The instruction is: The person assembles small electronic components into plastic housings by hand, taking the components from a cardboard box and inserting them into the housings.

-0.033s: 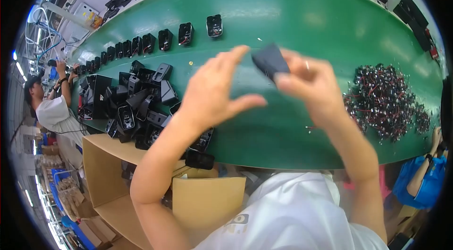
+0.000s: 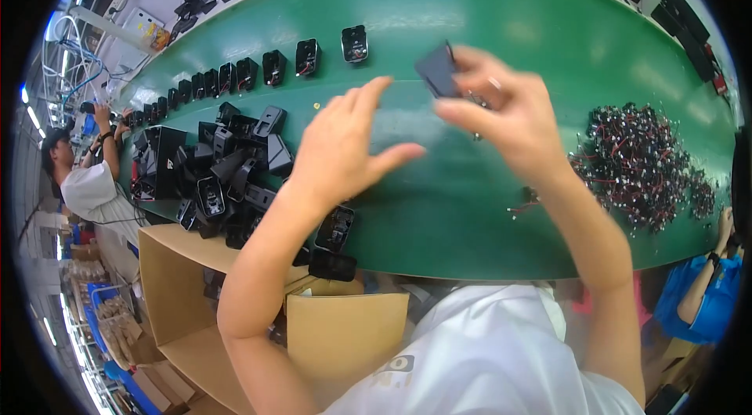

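Over the middle of the green table, my right hand [image 2: 505,106] grips a black plastic housing [image 2: 439,70] between thumb and fingers. Small metallic bits show by its fingertips, too blurred to name. My left hand [image 2: 337,141] is held in the air to the left of the housing, apart from it, thumb and fingers spread with nothing in them. A heap of similar black housings [image 2: 231,153] lies beyond and left of my left forearm. Right of my right wrist spreads a pile of small wired parts [image 2: 638,168] with red and black leads.
A row of open black housings [image 2: 274,67] runs along the table [image 2: 501,16] toward the far left. Open cardboard boxes [image 2: 348,337] stand below the near edge. One person [image 2: 94,180] works at the left end; another person's arm [image 2: 701,290] shows at the right.
The black housing in my right hand has turned and shifted slightly up and to the left. My left hand has drawn a little to the left, still spread.
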The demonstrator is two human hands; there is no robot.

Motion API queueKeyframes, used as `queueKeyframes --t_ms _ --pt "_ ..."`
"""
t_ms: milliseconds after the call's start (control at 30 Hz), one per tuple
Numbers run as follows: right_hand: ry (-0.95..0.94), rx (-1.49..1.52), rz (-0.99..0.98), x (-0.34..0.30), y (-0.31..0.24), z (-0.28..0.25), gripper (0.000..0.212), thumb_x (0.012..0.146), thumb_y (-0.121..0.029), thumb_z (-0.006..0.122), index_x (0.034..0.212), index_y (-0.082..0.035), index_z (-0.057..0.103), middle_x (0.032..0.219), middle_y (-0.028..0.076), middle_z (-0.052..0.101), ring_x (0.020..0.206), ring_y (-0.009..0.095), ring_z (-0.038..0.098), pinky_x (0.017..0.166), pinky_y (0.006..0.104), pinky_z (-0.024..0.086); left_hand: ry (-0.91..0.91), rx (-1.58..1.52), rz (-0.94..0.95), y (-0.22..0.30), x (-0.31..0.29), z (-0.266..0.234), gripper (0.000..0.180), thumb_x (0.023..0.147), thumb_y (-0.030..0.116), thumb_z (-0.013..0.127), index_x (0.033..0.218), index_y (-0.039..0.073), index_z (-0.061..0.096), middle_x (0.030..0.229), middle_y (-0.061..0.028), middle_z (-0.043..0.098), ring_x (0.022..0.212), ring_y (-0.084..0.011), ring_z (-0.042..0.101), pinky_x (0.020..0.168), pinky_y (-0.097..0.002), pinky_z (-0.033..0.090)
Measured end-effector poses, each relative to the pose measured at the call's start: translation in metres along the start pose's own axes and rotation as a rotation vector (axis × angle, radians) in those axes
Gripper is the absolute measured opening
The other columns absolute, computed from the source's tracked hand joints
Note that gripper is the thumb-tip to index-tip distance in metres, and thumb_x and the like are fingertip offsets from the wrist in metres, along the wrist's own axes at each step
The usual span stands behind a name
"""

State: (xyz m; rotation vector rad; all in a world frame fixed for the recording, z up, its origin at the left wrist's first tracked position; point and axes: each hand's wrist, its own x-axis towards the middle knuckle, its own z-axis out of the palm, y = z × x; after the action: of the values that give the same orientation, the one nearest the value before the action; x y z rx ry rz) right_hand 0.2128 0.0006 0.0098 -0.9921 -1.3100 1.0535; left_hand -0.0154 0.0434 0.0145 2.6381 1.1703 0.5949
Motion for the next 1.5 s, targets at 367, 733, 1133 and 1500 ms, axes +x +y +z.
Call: queueKeyframes --t_ms 367,733,1133,1500 --pt "-0.160 -1.158 -0.186 0.137 0.116 0.003 0.036 0.068 -0.033 0.087 0.090 -0.008 0.075 0.133 0.013 0.058 0.118 0.034 0.053 0.100 0.0430 0.046 -0.605 0.367 -0.313 -0.009 -0.004 -0.003 0.108 0.060 0.080 0.074 0.127 -0.002 0.052 0.123 -0.0244 0.059 0.114 -0.0397 0.061 0.097 -0.0493 0.048" --pt "-0.363 -1.135 -0.095 0.067 -0.004 -0.050 0.041 0.084 -0.033 0.075 0.113 -0.006 0.064 0.106 0.015 0.070 0.095 0.028 0.068 0.085 0.0407 0.054 -0.702 0.468 -0.250 -0.005 -0.019 0.006 0.061 0.081 0.054 0.073 0.100 -0.002 0.059 0.081 -0.0158 0.071 0.082 -0.0349 0.070 0.080 -0.0453 0.052" --pt "-0.096 -1.161 0.046 -0.037 0.052 -0.044 0.022 0.080 -0.013 0.074 0.096 -0.005 0.061 0.087 0.009 0.063 0.076 0.027 0.068 0.067 0.0399 0.054 -0.283 0.065 0.154 0.021 -0.028 0.049 0.055 0.074 0.031 0.082 0.108 0.003 0.051 0.101 -0.0134 0.057 0.092 -0.0314 0.062 0.074 -0.0408 0.057" --pt "-0.248 -0.841 0.205 -0.068 0.011 -0.028 0.023 0.078 0.002 0.064 0.099 -0.006 0.065 0.100 0.011 0.063 0.080 0.026 0.067 0.068 0.0368 0.053 -0.517 0.077 -0.121 0.021 -0.019 0.043 0.062 0.078 0.045 0.078 0.113 0.001 0.052 0.100 -0.0182 0.059 0.081 -0.0401 0.068 0.068 -0.0485 0.057"
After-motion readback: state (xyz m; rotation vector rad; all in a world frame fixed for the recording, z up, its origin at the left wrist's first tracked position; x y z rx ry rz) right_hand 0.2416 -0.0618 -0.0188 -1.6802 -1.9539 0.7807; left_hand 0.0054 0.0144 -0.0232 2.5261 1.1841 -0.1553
